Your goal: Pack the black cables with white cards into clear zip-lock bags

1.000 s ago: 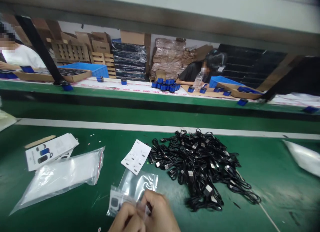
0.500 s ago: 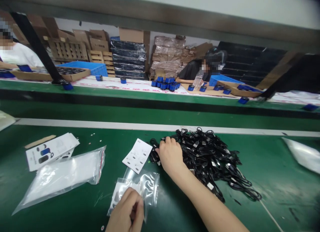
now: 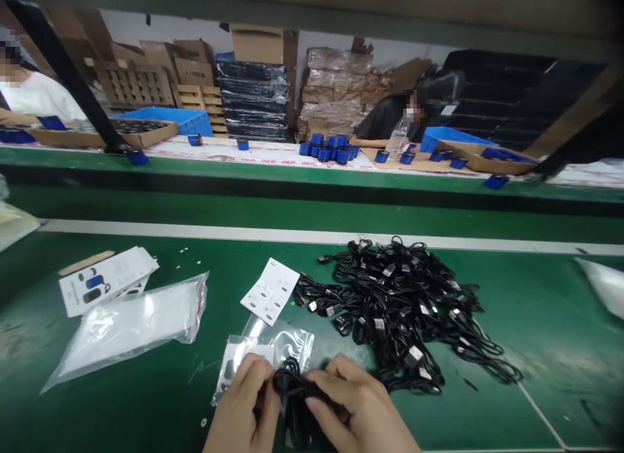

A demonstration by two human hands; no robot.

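My right hand is closed on a coiled black USB cable, low in the view. Beside it, my left hand pinches a clear zip bag with a printed leaflet inside. The cable coil sits between the two hands, against the bag's edge; whether part of it is inside is hidden by my fingers. Another clear bag lies just beyond. A folded instruction sheet rests above the bags. To the right spreads a tangled pile of black USB cables.
At left lie printed leaflets and a clear bag with white contents. A white bag is at the right edge. Across the raised bench stand blue cylinders, and two people sit behind it.
My right hand has come from the cable pile down to my left hand, bringing a coiled USB cable. My left hand stays at the zip bag. The view has shifted slightly.
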